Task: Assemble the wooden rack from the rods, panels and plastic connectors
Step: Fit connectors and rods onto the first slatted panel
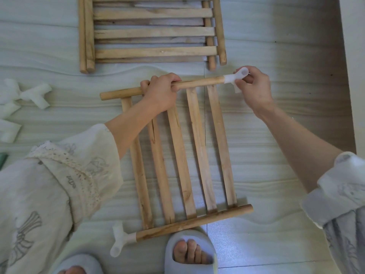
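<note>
While the slatted panel (183, 155) lies flat on the floor (276, 135) between the person's feet and the far stack, spare white plastic connectors (29, 93) sit at the far left edge, well apart from the work, likely parked within reach for later corners. Near the bottom, one connector (120, 240) is already seated on the left end of the panel's near rod (193, 222), so that corner looks done. Left hand (160, 91) wraps the far rod (138, 90) with fingers curled over it, apparently to brace the panel against the push from the other end. Far rod looks raised a little off the floor; hard to be sure. Right hand (254, 88) pinches a white connector (237, 78) that sits on the right end of that rod, thumb and fingers closed on it, probably pressing or twisting it home; seating depth unclear. Far side, a stack of more slatted panels (152, 30) waits untouched. Grey slipper (189, 252) rests just beside the near rod, maybe steadying it. Judged early stage: two connectors on, most still loose.
</note>
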Demonstrator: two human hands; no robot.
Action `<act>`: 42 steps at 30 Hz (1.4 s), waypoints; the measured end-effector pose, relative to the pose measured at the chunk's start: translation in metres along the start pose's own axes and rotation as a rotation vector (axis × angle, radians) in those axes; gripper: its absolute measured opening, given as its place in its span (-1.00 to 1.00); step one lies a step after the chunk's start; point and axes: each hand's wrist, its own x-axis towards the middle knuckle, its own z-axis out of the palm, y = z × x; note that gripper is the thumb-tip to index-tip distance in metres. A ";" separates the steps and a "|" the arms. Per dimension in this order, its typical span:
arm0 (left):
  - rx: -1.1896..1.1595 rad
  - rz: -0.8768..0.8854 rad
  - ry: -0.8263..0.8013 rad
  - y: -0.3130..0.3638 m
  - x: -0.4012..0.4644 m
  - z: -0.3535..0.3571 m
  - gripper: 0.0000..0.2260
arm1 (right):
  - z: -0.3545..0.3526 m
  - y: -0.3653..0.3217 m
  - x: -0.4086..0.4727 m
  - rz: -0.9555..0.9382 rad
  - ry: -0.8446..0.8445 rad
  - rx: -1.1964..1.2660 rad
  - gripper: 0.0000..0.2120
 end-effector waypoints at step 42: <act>-0.117 -0.402 -0.064 -0.194 -0.248 -0.142 -0.70 | 0.162 -0.093 -0.224 -0.272 -0.881 -0.854 -0.46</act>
